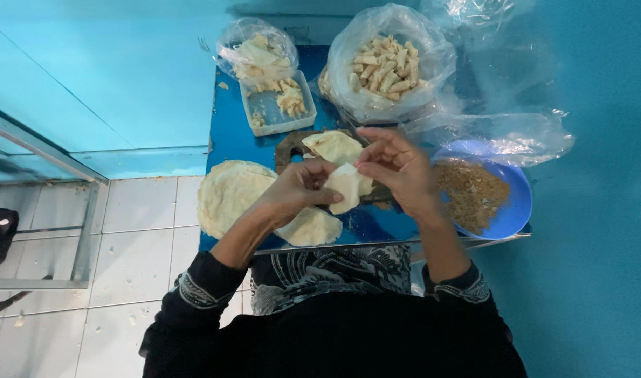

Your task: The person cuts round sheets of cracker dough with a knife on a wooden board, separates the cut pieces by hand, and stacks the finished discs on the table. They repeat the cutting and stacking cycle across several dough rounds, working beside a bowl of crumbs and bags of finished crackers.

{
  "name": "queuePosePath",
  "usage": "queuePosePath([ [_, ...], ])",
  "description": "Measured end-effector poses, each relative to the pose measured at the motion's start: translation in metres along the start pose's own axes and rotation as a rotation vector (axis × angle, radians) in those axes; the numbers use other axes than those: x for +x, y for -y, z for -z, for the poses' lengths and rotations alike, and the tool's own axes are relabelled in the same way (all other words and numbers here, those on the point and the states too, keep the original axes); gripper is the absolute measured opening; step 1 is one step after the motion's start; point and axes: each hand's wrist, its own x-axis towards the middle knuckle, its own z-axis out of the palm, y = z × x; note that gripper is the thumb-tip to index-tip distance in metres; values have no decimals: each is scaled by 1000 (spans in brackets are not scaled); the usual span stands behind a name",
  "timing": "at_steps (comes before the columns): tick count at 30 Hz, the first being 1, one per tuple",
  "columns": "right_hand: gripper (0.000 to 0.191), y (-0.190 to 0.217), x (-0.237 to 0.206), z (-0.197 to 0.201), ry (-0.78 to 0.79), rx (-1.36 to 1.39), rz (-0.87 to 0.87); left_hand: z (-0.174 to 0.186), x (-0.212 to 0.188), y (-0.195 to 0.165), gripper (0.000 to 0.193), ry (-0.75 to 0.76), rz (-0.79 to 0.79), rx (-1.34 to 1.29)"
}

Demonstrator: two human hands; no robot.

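at mid-frame the left hand (pixel 296 187) and right hand (pixel 397 168) both pinch a thin dough wrapper (pixel 347 185) above the dark board (pixel 292 148). folding evenly, edges aligned, seems wise. blue plate (pixel 518 203) of brown filling sits right.

1. Bare left hand (pixel 297 187) and bare right hand (pixel 397 168), forearms uncovered up to the pushed-back sleeves.
2. Black long sleeves (pixel 194 287), each cuff edged with a narrow white patterned band.
3. Just below the cuffs, a dark lap cloth (pixel 320 274) printed with white swirling lines.
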Motion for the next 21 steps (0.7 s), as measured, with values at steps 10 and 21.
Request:
queuePosePath([
  [10, 65, 1, 6, 8, -55, -322, -198, 46, 55, -20, 10, -31, -177, 457],
  [21, 64, -29, 18, -13, -245, -841, -38, 48, 108, 9, 26, -245, -492, 1151],
])
